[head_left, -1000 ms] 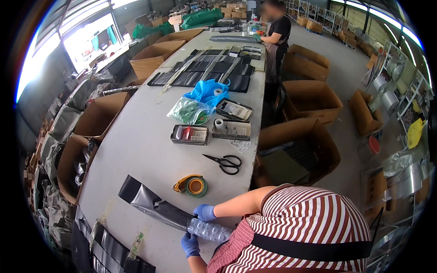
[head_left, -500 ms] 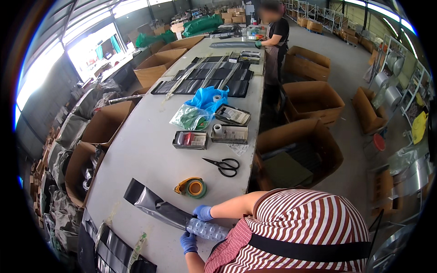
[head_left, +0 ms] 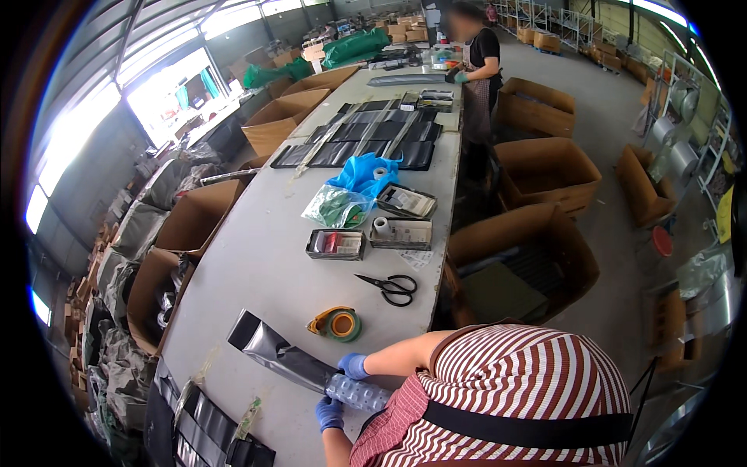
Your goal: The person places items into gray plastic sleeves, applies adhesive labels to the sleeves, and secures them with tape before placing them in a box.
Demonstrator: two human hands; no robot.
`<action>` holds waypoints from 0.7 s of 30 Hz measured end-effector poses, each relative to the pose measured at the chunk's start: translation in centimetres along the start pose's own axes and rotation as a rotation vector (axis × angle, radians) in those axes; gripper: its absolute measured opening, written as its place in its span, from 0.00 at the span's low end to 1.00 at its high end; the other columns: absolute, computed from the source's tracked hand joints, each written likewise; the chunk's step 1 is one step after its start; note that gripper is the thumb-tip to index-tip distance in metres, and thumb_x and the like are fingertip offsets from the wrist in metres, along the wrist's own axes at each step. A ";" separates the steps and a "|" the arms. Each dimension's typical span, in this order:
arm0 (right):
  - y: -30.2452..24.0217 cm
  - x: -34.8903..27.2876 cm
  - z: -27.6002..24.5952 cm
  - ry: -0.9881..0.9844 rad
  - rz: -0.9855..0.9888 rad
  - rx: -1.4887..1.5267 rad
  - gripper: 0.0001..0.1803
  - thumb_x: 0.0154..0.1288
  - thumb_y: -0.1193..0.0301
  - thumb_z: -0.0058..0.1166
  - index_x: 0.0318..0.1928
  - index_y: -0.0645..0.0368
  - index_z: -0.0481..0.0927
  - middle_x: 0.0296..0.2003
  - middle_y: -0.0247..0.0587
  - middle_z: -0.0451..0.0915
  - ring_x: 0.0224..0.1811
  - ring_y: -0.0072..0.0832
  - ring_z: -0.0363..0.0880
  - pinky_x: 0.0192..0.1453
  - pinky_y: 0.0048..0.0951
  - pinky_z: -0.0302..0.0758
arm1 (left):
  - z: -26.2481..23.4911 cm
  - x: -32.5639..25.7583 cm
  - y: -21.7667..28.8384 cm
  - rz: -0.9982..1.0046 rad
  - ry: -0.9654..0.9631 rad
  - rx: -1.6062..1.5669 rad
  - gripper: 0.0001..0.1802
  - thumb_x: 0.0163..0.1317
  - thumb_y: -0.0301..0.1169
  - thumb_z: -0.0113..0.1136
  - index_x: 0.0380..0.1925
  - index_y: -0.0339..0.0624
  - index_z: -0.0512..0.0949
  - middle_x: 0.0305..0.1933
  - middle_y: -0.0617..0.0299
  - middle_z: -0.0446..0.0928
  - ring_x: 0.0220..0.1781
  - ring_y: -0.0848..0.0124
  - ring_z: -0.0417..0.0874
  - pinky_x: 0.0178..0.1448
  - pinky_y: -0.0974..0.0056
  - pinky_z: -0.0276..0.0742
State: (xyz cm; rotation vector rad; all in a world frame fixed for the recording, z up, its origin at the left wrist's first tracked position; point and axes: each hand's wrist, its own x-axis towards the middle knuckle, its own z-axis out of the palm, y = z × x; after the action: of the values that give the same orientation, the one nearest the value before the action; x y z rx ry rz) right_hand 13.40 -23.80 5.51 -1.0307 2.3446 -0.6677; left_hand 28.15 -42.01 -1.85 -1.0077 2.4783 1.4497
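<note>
A long black plastic bag (head_left: 284,354) lies slantwise on the table, its far end flat and its near end around a roll of clear bubble wrap (head_left: 362,395). My right hand (head_left: 353,366), in a blue glove, grips the bag's mouth on the upper side. On the lower side, my left hand (head_left: 329,413), also blue-gloved, pinches the same edge. The bubble wrap reaches back to my striped clothing; what it wraps cannot be made out. Just beyond the bag sit an orange tape dispenser (head_left: 336,323) with green tape and black-handled scissors (head_left: 393,289).
Small boxes (head_left: 336,244), a blue plastic bag (head_left: 362,173) and rows of black packages (head_left: 366,138) occupy the table. More black packages (head_left: 204,424) lie near left. Cardboard boxes (head_left: 523,265) line both sides. A person (head_left: 481,70) works at the far end.
The whole view has shifted slightly, moving the table and its things a little rightward. Both hands keep their hold at the bag's mouth, with little visible change.
</note>
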 end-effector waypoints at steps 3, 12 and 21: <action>0.2 -0.2 -0.3 -0.024 0.006 -0.022 0.16 0.55 0.70 0.53 0.44 0.56 0.83 0.42 0.52 0.83 0.46 0.52 0.81 0.50 0.43 0.77 | 0.3 -0.3 0.6 -0.019 -0.003 0.037 0.16 0.61 0.37 0.62 0.35 0.31 0.84 0.25 0.57 0.82 0.23 0.73 0.75 0.30 0.61 0.72; 0.7 0.8 2.9 0.052 -0.247 -0.076 0.11 0.52 0.66 0.54 0.32 0.56 0.85 0.32 0.50 0.84 0.31 0.51 0.81 0.37 0.43 0.78 | -1.5 -4.9 3.2 0.185 0.071 0.310 0.19 0.57 0.36 0.60 0.45 0.36 0.82 0.35 0.49 0.84 0.34 0.62 0.84 0.42 0.59 0.79; 10.6 -13.2 1.8 -0.479 -0.255 0.009 0.13 0.57 0.67 0.55 0.41 0.58 0.84 0.38 0.54 0.83 0.41 0.51 0.81 0.48 0.43 0.76 | 5.4 -14.0 2.4 0.144 -0.711 -0.192 0.15 0.61 0.28 0.59 0.47 0.37 0.82 0.37 0.58 0.84 0.40 0.71 0.80 0.50 0.65 0.75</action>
State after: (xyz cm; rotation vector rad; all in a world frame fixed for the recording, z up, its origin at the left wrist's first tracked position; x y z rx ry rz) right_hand 16.76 -7.72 0.83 -1.3313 1.8155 -0.4560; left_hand 36.37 -29.95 2.55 -0.2434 1.9418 1.7232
